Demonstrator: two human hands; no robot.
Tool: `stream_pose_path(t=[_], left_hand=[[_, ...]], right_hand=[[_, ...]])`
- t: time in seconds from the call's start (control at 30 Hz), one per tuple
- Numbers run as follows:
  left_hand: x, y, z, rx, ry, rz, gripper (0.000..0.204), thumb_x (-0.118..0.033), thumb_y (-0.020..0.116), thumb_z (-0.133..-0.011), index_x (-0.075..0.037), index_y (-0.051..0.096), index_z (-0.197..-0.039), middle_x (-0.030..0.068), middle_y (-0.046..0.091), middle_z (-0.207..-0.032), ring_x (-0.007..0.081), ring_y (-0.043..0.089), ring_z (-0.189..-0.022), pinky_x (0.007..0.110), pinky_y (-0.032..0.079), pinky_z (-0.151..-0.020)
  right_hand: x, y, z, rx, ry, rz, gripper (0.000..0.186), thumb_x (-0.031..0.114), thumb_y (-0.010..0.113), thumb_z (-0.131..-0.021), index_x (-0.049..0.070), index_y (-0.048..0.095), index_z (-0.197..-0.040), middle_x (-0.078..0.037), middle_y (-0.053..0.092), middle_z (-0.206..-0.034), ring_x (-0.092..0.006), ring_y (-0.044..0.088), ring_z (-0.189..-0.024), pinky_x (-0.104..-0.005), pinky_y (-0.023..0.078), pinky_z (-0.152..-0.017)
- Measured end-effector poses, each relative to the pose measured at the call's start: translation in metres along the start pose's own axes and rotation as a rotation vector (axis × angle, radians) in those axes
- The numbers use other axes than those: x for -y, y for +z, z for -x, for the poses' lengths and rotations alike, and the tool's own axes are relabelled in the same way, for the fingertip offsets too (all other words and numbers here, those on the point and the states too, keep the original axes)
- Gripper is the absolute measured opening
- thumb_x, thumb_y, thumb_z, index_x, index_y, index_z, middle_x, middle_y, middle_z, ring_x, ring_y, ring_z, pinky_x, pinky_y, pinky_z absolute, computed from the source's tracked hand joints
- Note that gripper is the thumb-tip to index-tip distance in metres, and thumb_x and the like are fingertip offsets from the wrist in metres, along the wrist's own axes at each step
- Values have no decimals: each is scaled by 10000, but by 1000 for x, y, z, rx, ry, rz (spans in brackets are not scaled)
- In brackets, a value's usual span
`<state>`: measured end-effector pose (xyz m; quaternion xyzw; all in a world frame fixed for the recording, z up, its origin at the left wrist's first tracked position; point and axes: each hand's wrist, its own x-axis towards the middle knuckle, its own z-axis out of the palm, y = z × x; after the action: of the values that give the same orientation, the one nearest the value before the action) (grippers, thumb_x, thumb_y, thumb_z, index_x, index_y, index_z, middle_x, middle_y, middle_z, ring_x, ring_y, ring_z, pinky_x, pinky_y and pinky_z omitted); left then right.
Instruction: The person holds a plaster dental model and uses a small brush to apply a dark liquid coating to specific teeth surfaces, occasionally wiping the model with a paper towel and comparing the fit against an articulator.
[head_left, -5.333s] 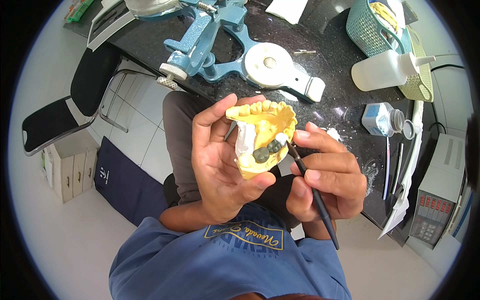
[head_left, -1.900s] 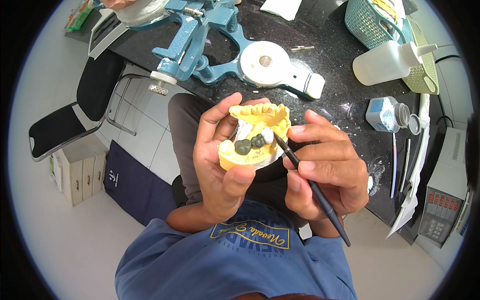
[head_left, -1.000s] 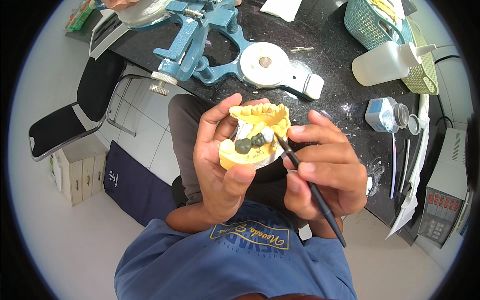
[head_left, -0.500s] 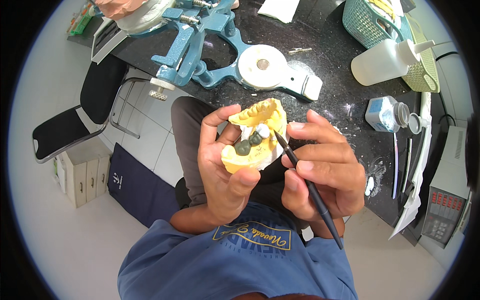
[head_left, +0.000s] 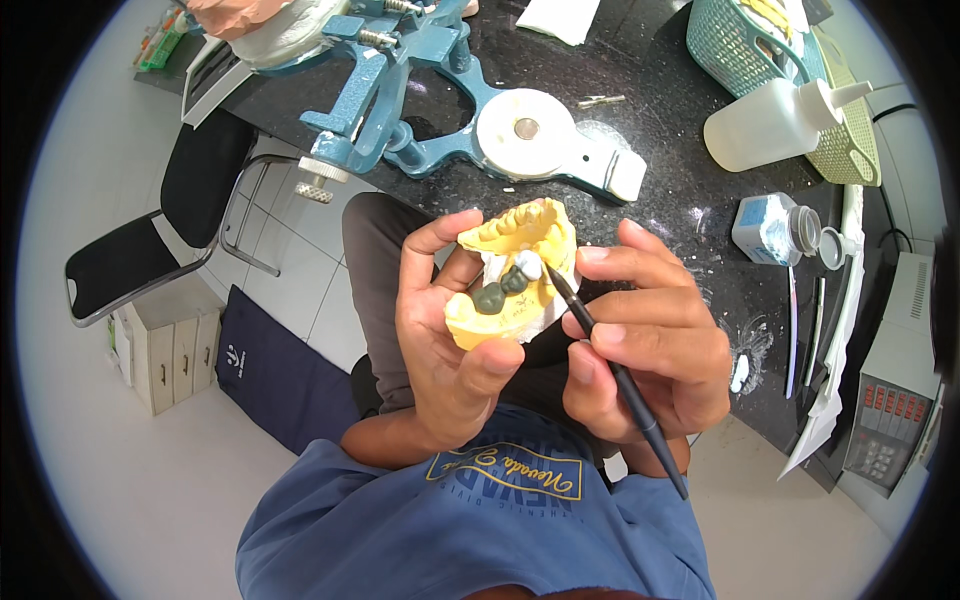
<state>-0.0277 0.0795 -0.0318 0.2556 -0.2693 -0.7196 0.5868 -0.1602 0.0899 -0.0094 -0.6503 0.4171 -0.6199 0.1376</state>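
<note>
My left hand [head_left: 445, 350] is closed round a yellow plaster dental model [head_left: 500, 325], held up over my lap. Dark green tooth shapes [head_left: 490, 298] sit along the model, with a white tooth [head_left: 529, 264] beside them. Between the thumb and fingers of my right hand [head_left: 665, 345] is a slim black brush [head_left: 632, 395]. Its tip lies at the model, close by the white tooth; whether it touches cannot be made out. The right fingertips are beside the model's right edge.
A blue articulator [head_left: 375, 120] with a white round plate stands on the black worktop [head_left: 660, 95]. At right are a squeeze bottle [head_left: 765, 125], a small open jar [head_left: 770, 228], baskets [head_left: 735, 45] and a grey device [head_left: 885, 400]. A black chair [head_left: 205, 180] stands left.
The brush tip has shifted slightly down and left along the model, near the white tooth. The model has tilted a little; both hands keep their grip.
</note>
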Motion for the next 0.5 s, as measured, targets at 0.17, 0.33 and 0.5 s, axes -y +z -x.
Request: stream_pose_path(t=[0.17,0.33,0.5], left_hand=[[0,0,0,11,1,-7,909,-273,833,-736,9,236,-1361,219,475,-1266,230,521,-1171,333,461,-986],[-2,-1,-1,19,-9,-15,914,-273,834,-736,10,234,-1364,217,476,-1265,228,519,-1170,330,454,-989],[-1,-1,-1,29,-8,-24,916,-278,835,-735,10,234,-1364,215,476,-1263,223,522,-1163,326,452,-988]], right_hand=[[0,0,-1,1,6,0,294,53,813,-681,93,630,-909,-72,687,-809,-294,694,-913,-475,493,-921],[0,-2,0,-6,-6,-14,304,46,815,-676,89,628,-913,-76,689,-814,-292,694,-915,-473,494,-919],[0,-2,0,53,-22,42,272,69,752,-750,80,570,-953,-89,668,-797,-307,681,-925,-503,462,-957]])
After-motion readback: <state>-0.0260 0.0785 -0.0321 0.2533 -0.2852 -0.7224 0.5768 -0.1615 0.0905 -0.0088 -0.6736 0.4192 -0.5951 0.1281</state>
